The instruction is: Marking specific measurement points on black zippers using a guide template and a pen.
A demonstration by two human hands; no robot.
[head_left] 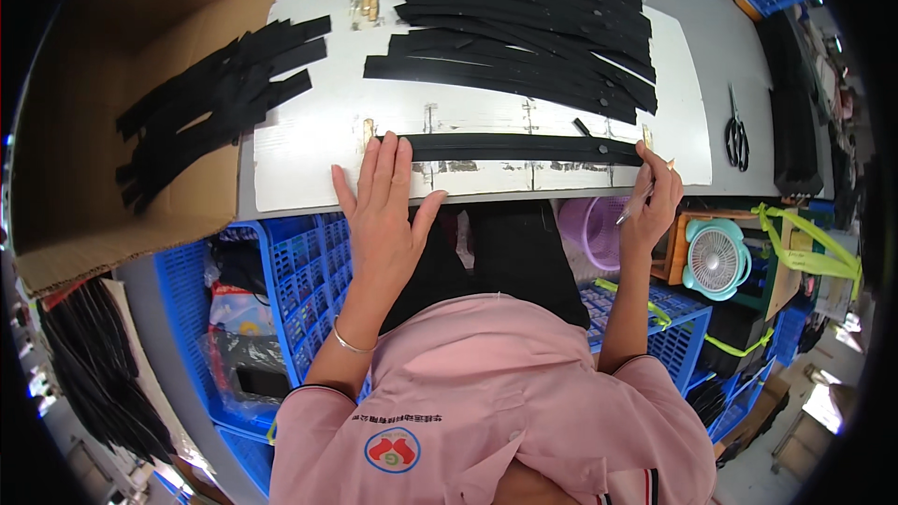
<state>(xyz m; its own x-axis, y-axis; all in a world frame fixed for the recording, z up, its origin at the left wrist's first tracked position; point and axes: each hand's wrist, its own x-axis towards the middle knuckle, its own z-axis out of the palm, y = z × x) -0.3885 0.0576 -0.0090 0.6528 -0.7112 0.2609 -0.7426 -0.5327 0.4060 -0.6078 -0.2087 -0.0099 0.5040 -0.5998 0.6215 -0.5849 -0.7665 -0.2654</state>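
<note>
A single black zipper strip [505,147] lies straight across the white board [309,154], over taped and inked marks. My left hand [383,206] rests flat on its left end, fingers stretched out. At the strip's right end, my right hand [658,189] touches the edge with its fingertips while it keeps a slim pen [625,215] within its closed fingers. A small black scrap [583,127] lies just above the strip. Farther back on the board spreads a layered pile of black zipper strips [524,28].
More black strips [220,98] hang from the board into a cardboard box [103,84] at left. Black scissors [737,136] lie on the grey table at right. Below the table are blue crates [313,262], a purple bin [599,229] and a turquoise fan [717,259].
</note>
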